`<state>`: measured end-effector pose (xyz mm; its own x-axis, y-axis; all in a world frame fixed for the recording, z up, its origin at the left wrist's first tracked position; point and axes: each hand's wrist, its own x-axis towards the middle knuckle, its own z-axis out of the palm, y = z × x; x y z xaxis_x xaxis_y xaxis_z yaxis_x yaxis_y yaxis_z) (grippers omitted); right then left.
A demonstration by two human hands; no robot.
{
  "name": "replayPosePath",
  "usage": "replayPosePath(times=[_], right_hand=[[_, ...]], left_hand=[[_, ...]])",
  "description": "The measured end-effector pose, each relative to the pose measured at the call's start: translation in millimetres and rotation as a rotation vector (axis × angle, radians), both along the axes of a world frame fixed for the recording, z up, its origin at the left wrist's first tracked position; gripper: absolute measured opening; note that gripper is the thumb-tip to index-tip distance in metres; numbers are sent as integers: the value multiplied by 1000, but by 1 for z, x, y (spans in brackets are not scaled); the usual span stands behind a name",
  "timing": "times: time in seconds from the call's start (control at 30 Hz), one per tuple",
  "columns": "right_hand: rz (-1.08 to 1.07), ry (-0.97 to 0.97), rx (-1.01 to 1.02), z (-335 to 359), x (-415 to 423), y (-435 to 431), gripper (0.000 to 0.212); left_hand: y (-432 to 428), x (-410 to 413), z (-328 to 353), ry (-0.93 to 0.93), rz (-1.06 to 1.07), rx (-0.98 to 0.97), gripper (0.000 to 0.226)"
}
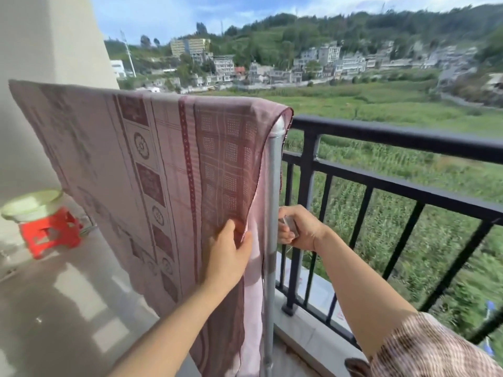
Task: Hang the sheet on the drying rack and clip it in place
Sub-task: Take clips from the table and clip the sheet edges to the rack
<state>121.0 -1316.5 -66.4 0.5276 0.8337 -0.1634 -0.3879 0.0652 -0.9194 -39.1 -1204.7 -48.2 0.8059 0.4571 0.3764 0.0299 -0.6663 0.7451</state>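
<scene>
High balcony here, with green fields and a hillside village beyond the black railing [381,131] and a pale wall [40,36] filling the upper left of the frame. The sheet [163,164] is draped over the top bar of the drying rack [273,191] and hangs across the left and middle of the frame. At lower centre the left hand [231,248] pinches the sheet's right-hand edge. The right hand [296,229], just right of the rack's upright, is curled round a small shiny thing. That is most likely the clip [290,226], though it's too blurred to be sure. No clip shows on the sheet yet.

Now the risks. The sheet's corner sits right at the end of the bar, upper centre, so a tug from the left hand could slide it off that end. The clip is held close to the railing bars with open drop beyond. Fumble it and it may go through.

As for room, it's tight between the upright and the railing on the right. The floor [68,295] is open at lower left, where a red stool [49,235] carries a pale basin [32,204], well apart from both hands.
</scene>
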Motion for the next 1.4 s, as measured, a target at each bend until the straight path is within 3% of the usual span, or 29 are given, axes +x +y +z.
replayPosePath(times=[0.1,0.3,0.4,0.57,0.7,0.87,0.97,1.1,1.2,1.3,1.4], right_hand=[[13,6,70,-3,1,3,21],[175,-9,323,9,12,-2,32],[232,-21,347,14,15,-6,37],[-36,-140,225,21,11,-11,41],[-206,-249,240,34,13,-34,45],[-240,-255,272,35,5,-54,44],[-228,-265,214,28,-6,-59,38],[-390,-398,59,17,-15,-51,34],[-373,-474,-65,7,-25,-42,27],[-369,-430,-193,-15,-30,-29,41],[-403,-338,-331,-41,-30,-18,29]], left_hand=[[0,0,0,28,-16,43,36],[-3,9,-4,13,-39,81,39],[-8,14,-3,27,-49,97,39],[-9,15,-1,130,-15,140,42],[-18,14,3,183,-32,216,49],[-29,13,7,193,-115,229,49],[-39,12,3,204,-148,238,48],[-37,15,-5,195,-152,240,43],[-33,14,-8,192,-106,311,30],[-33,13,-12,222,-75,372,21],[-30,11,-12,222,-77,388,24]])
